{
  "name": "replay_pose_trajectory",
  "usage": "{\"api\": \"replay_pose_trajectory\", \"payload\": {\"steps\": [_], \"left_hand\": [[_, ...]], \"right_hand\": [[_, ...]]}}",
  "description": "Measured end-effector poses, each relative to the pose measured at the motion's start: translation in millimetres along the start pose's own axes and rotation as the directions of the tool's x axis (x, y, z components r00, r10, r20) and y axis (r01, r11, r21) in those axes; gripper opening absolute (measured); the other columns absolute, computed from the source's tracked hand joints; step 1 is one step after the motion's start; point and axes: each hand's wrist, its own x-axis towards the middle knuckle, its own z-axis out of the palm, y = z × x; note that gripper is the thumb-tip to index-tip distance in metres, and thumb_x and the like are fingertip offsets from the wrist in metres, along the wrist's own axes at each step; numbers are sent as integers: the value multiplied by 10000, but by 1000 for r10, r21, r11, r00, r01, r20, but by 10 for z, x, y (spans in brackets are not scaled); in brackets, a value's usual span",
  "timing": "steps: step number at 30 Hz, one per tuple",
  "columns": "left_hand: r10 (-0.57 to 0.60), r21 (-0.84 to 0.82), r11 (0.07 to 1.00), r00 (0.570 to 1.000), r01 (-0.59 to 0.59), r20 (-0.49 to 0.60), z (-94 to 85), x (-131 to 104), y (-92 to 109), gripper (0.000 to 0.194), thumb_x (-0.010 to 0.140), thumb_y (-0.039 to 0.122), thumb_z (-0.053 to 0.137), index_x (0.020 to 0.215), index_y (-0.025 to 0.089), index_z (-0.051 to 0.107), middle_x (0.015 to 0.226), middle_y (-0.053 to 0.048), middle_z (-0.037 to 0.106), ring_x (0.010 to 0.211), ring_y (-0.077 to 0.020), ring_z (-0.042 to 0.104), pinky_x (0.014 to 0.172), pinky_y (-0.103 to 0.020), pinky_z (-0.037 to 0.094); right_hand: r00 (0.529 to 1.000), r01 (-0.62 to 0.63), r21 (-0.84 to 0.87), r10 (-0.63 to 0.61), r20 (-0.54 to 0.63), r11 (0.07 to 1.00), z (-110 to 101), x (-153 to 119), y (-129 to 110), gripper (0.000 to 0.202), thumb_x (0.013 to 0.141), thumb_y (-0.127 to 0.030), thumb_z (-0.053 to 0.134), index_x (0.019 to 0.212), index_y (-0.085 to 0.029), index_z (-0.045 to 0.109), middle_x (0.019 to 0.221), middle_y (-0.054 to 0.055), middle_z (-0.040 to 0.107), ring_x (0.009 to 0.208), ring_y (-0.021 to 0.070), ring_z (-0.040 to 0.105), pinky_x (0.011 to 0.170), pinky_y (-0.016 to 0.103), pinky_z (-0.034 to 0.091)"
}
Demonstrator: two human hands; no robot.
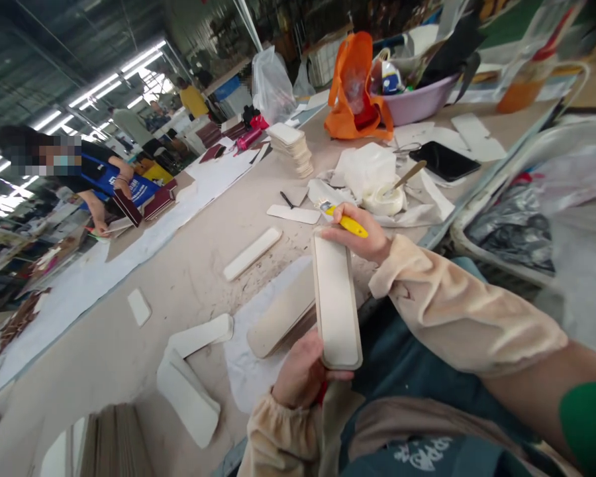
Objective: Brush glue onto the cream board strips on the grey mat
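A long white panel with rounded corners and a beige rim [336, 301] is held up in front of me. My left hand [300, 371] grips its lower end. At its upper end, my right hand [365, 233] touches the panel while clasping a yellow-handled brush [350, 224], whose bristles point to the left. Behind the panel, a small stack of beige strips [281, 315] lies on a white sheet [236, 361]. Beyond my right hand stands a white tub [383, 199] with a stick [410, 175] in it.
Loose white pieces [191, 391] lie at left. A stack of pale pieces [292, 147], an orange bag [350, 93], a purple basin [417, 106] and a phone [444, 161] occupy the far side. A plastic-lined bin [516, 225] stands at right. Another person [104, 175] works across the table.
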Motion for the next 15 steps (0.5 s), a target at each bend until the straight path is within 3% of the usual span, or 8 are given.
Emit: {"api": "replay_pose_trajectory", "payload": {"steps": [2,5,11,15], "left_hand": [[-20,-25,999,999,21,28,0,-41,-92,568,698,446,788,1146,128,646,967,-119,725,840,-241,702,648,-280,570],[-11,-47,999,999,8,-51,21,-43,-208,514,700,360,805,1124,107,662,990,-126,728,835,-203,705,638,-210,557],[41,32,999,980,-35,-194,26,0,-332,477,734,367,778,1126,114,678,1017,-117,731,847,-185,690,642,-191,539],[53,68,997,965,-37,-257,-13,-3,-370,484,714,423,782,1080,117,702,958,-111,742,835,-199,684,644,-214,532]], "right_hand": [[1000,10,-29,-10,-11,1000,-9,-2,54,416,763,-478,739,849,-208,434,669,-54,398,591,93,353,571,250,291],[1000,29,-76,-29,-3,997,-3,-22,60,371,796,-448,705,844,-206,428,673,-55,387,590,92,354,575,250,293],[988,54,-192,-25,151,980,-52,-68,-66,406,757,-420,731,911,-215,416,725,-56,407,600,90,353,579,242,302],[989,49,-259,-11,146,965,-66,-87,-110,380,761,-408,715,890,-217,413,702,-61,409,594,95,358,587,245,309]]}}
